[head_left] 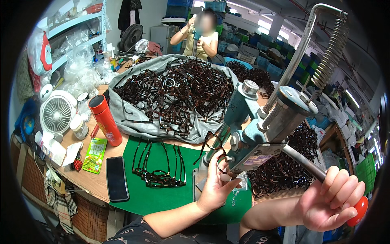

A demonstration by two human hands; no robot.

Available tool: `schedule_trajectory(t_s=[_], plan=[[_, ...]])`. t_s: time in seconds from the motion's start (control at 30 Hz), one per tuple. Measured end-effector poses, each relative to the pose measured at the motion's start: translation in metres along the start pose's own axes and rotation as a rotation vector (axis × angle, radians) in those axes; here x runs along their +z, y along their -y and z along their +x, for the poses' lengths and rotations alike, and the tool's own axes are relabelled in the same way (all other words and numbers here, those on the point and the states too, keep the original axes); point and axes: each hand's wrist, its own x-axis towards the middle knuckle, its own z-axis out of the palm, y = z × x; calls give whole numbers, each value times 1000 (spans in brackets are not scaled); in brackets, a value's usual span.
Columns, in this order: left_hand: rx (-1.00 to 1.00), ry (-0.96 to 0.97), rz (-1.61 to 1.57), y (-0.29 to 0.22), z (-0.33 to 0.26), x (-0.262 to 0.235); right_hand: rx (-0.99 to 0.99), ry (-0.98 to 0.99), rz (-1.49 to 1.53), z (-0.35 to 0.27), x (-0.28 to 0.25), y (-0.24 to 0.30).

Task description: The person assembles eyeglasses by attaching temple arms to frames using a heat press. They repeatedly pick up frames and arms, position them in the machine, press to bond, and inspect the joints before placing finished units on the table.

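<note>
At the press (246, 139), left fingers (213, 164) grip dark eyeglasses (206, 142)

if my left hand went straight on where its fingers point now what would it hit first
Most likely the blue-green press, just ahead of the left hand and the glasses frame it holds; this one fisheye view leaves the exact depth unclear.

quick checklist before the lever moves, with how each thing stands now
1. Left hand holding the glasses frame: ok.
2. Right hand gripping the lever: ok.
3. Left fingers well away from the press: not ok, close beside its head.
4. Frame seated correctly: cannot tell, partly hidden.
5. Phone away from the press: ok, left of the frames on the mat.
</note>
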Motion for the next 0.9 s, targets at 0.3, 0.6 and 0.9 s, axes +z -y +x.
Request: schedule_trajectory(t_s=[0.3, 0.6, 0.9], plan=[[6, 0, -2, 1, 0, -1, -2, 5, 8, 0, 1, 0], [0, -11, 38, 3, -1, 1, 9, 9, 60, -1, 0, 0], [56, -34, 44, 6, 2, 2, 55, 102, 23, 5, -1, 1]])
